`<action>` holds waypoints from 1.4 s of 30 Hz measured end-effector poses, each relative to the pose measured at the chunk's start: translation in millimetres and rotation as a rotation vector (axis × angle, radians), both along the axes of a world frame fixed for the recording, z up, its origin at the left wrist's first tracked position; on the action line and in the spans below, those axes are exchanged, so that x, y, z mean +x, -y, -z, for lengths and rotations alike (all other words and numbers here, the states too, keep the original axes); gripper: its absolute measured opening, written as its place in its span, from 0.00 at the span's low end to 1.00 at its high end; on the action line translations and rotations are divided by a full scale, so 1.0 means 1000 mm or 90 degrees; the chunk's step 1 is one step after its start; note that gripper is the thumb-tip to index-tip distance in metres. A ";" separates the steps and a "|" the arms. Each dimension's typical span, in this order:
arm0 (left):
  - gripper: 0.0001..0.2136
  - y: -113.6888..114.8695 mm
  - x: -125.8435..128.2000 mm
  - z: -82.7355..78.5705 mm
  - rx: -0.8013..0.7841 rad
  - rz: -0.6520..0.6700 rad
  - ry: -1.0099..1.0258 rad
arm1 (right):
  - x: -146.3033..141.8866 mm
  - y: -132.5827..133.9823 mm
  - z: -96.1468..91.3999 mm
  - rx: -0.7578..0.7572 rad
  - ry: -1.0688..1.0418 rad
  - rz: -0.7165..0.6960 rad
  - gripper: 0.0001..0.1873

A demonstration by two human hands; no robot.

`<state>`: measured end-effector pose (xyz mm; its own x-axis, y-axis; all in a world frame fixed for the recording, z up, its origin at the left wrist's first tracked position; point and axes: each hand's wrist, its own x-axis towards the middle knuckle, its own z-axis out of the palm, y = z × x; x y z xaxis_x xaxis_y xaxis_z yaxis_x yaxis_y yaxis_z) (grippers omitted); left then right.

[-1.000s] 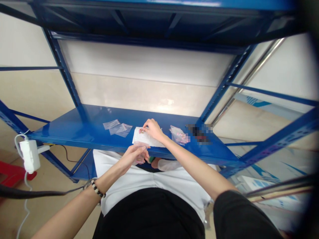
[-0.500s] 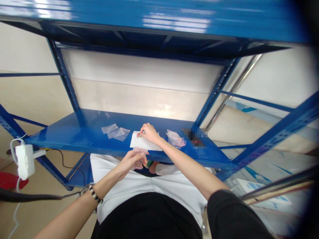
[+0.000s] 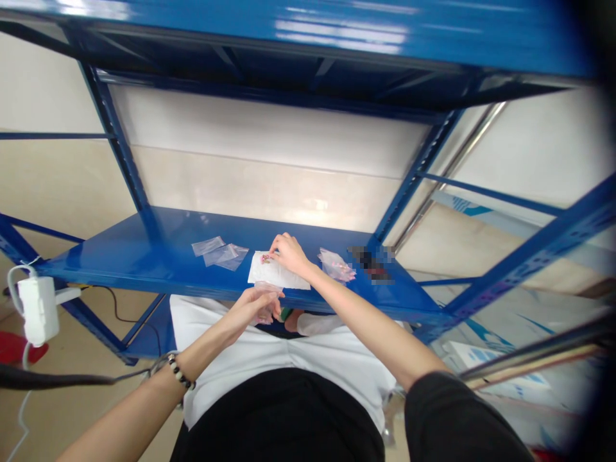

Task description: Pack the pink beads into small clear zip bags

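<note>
My left hand (image 3: 255,305) is closed on a small clear plastic bag (image 3: 265,286), just in front of the shelf's front edge. Small pink bits show low in that bag. Over a white sheet (image 3: 282,278) on the shelf, my right hand (image 3: 289,252) has thumb and fingers pinched together. Right at those fingertips lies a little heap of small pink and coloured pieces (image 3: 265,259). Whatever sits inside the pinch is too small to make out. Several flat clear zip bags (image 3: 224,254) rest to the left of the sheet.
To the right, filled clear bags (image 3: 337,265) with pink contents lie on the blue shelf (image 3: 163,256), beside a pixelated dark item (image 3: 370,264). An upper blue shelf (image 3: 308,32) hangs overhead. A white power adapter (image 3: 41,311) with cables is at the left post.
The whole view has shifted slightly. My right hand stays over the sheet, its fingertips moved a little off the pink pieces, which show more now. My left hand keeps the bag.
</note>
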<state>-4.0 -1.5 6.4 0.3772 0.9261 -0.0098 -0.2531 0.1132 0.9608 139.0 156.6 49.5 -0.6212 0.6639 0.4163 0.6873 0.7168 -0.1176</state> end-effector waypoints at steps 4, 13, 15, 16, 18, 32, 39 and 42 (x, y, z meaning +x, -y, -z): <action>0.21 0.000 0.002 0.005 -0.022 0.002 0.009 | 0.000 -0.002 0.001 -0.026 0.016 0.020 0.05; 0.22 -0.005 0.001 0.002 -0.062 0.002 0.092 | -0.009 -0.015 0.012 -0.036 0.036 0.030 0.03; 0.22 -0.004 0.000 0.000 -0.064 0.005 0.098 | -0.010 -0.020 0.015 -0.038 0.031 0.036 0.03; 0.21 -0.004 -0.001 0.000 -0.062 0.007 0.101 | -0.010 -0.022 0.016 -0.041 0.029 0.037 0.03; 0.21 -0.002 -0.001 -0.001 -0.055 0.013 0.106 | -0.010 -0.025 0.018 -0.050 0.027 0.040 0.04; 0.20 0.000 -0.001 -0.004 -0.018 0.022 0.102 | -0.013 -0.023 -0.007 -0.089 0.015 0.015 0.05; 0.17 0.001 -0.002 -0.002 0.004 0.028 0.056 | 0.003 0.046 -0.047 -0.203 -0.178 -0.247 0.02; 0.17 0.007 0.000 -0.002 0.022 0.048 0.029 | 0.018 0.091 -0.044 -0.229 -0.222 -0.241 0.01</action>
